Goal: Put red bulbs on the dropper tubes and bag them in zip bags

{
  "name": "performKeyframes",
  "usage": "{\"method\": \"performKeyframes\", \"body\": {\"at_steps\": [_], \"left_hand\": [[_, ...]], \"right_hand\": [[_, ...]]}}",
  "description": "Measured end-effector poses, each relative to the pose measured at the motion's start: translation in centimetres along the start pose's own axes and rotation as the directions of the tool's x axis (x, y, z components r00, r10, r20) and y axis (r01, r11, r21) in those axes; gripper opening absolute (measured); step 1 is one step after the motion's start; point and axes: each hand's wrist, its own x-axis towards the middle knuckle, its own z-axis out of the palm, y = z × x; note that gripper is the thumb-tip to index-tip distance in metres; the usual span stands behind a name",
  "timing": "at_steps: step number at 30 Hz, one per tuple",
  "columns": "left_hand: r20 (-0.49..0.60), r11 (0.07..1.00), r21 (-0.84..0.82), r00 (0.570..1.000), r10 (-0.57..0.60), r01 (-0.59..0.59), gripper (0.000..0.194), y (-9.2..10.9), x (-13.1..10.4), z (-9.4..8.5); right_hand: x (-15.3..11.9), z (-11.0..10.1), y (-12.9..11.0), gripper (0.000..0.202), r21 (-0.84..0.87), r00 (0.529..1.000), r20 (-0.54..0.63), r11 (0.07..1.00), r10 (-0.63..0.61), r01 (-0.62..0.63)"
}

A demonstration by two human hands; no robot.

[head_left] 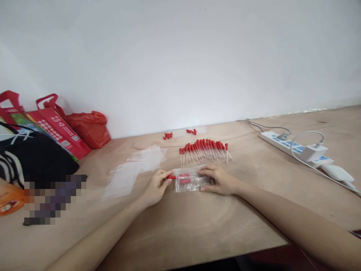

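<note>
My left hand (158, 188) pinches the red bulb of a dropper (170, 176) at the left, open end of a clear zip bag (194, 187). The dropper's thin stem reaches into the bag. Inside the bag lie red bulbs (185, 179) of other droppers; how many I cannot tell. With thumb and fingers, my right hand (218, 180) grips the bag's right end against the table. Just beyond the bag is a fanned row of droppers (207, 148), red bulbs pointing away and clear stems toward me.
Flat zip bags (124, 180) overlap on the left. Loose red bulbs (168, 135) and another clear bag (201, 130) lie near the wall. A power strip (293, 148) with cables is at right. Red shopping bags (59, 130) and a black bag (36, 158) stand at left.
</note>
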Motion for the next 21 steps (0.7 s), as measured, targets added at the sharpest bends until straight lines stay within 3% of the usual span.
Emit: {"method": "performKeyframes", "body": {"at_steps": [3, 5, 9, 13, 18, 21], "left_hand": [[0.103, 1.0, -0.011, 0.995, -0.009, 0.01, 0.034, 0.3, 0.5, 0.3], [0.117, 0.997, -0.072, 0.993, -0.02, 0.028, 0.043, 0.3, 0.7, 0.8], [0.025, 0.996, -0.067, 0.998, -0.049, 0.051, 0.054, -0.1, 0.9, 1.9], [-0.025, 1.0, 0.001, 0.999, -0.029, 0.029, 0.048, -0.4, 0.9, 2.5], [-0.062, 0.999, -0.048, 0.998, -0.007, 0.004, 0.048, -0.9, 0.8, 2.5], [-0.151, 0.999, -0.012, 0.987, -0.046, 0.045, 0.036, -1.2, 1.4, 2.0]], "right_hand": [[0.0, 0.0, -0.1, 0.056, -0.011, 1.0, 0.004, 1.0, 0.009, -0.009], [0.0, 0.0, -0.1, 0.056, -0.013, 1.0, -0.001, 1.0, 0.013, -0.013], [0.0, 0.0, -0.2, 0.056, -0.012, 1.0, -0.013, 1.0, 0.008, -0.008], [-0.1, 0.2, 0.0, 0.057, -0.009, 0.999, -0.038, 1.0, 0.007, -0.007], [-0.2, 0.3, 0.1, 0.057, -0.026, 0.997, -0.072, 1.0, -0.012, 0.01], [-0.2, 0.3, 0.1, 0.052, -0.016, 0.999, -0.039, 0.999, -0.035, 0.035]]}}
